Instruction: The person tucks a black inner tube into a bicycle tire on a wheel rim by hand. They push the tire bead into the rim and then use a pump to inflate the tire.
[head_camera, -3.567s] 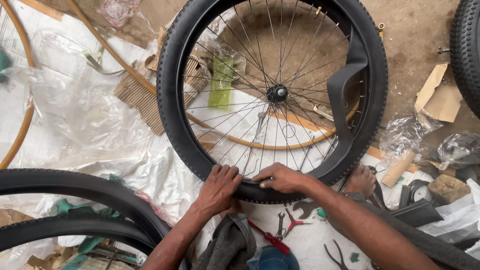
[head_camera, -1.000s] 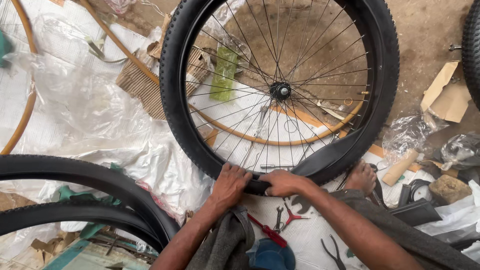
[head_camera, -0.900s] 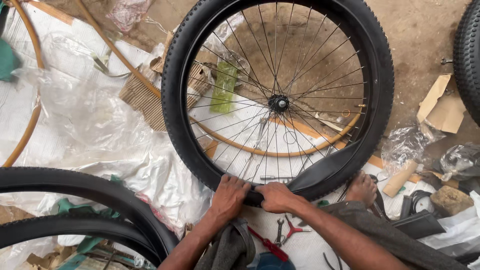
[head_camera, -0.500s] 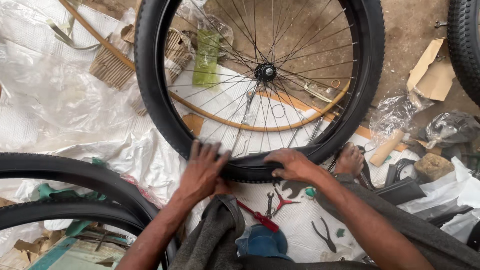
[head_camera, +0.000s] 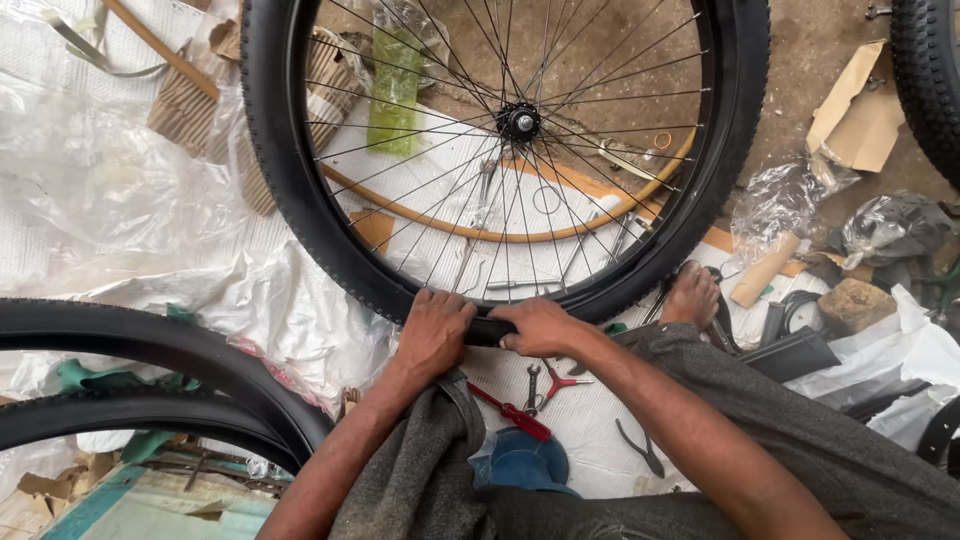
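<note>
The black knobby rubber tyre (head_camera: 300, 200) on the spoked bicycle wheel (head_camera: 518, 122) stands upright on the floor, its lowest stretch right under both hands. The left hand (head_camera: 432, 333) has its fingers (head_camera: 440, 303) draped over the tread and clamped down on it, and the right hand (head_camera: 537, 325) is clenched on the same stretch just beside it. My take: keep the thumbs close together and work the bead along in small bites — no big shoves.

Just behind the hands, toward the person, a red-handled screwdriver (head_camera: 505, 410), a small spanner (head_camera: 532, 388) and red pliers (head_camera: 560, 382) lie on the white plastic sheet (head_camera: 130, 200) covering the dirt floor. A bare foot (head_camera: 688, 296) rests by the rim to the right of the fingers — two more black tyres (head_camera: 150, 380) lie off to the left.
</note>
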